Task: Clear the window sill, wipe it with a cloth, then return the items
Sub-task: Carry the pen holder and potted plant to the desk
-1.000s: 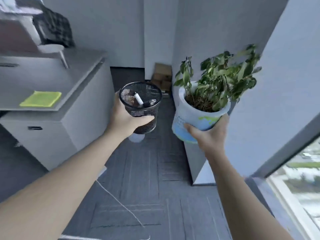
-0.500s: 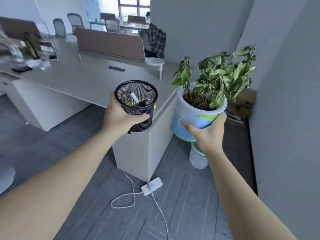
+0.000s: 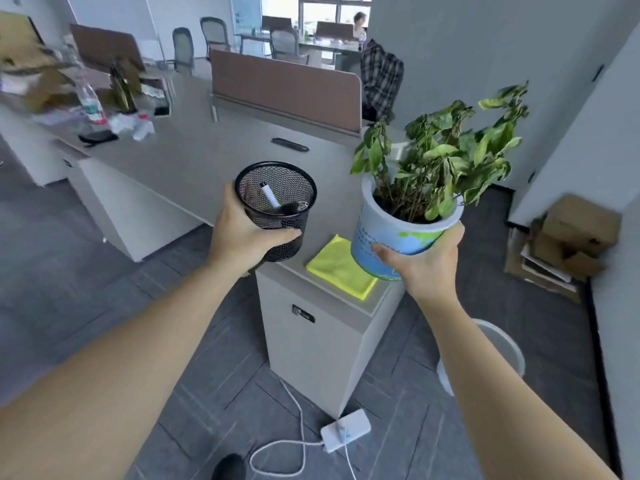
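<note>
The potted plant (image 3: 408,237) sits tilted in the right hand (image 3: 420,261), whose grip is curled under and around the lower wall of the blue-and-white pot, held above the near end of the table (image 3: 194,157) and partly over the yellow cloth (image 3: 341,268) that lies flat there. The black mesh pen holder (image 3: 277,209) is up in the left hand (image 3: 242,237), thumb across its front and fingers wrapped behind, hovering over the table edge. The likeliest trouble, I judge, is the pot: 1 hand carries a top-heavy load at a lean, so soil could spill or the pot could slip as it goes down, and setting it on the cloth would pin the thing needed for wiping. The holder, if tipped, could shed its contents. Counted: 1 plant, 1 holder with what look like 2 pens inside, 1 cloth, 2 hands. Further out, 1 power strip (image 3: 346,433) with its cord lies on the floor, a tripping risk, and 1 white bin (image 3: 502,344) stands beside the cabinet.
</note>
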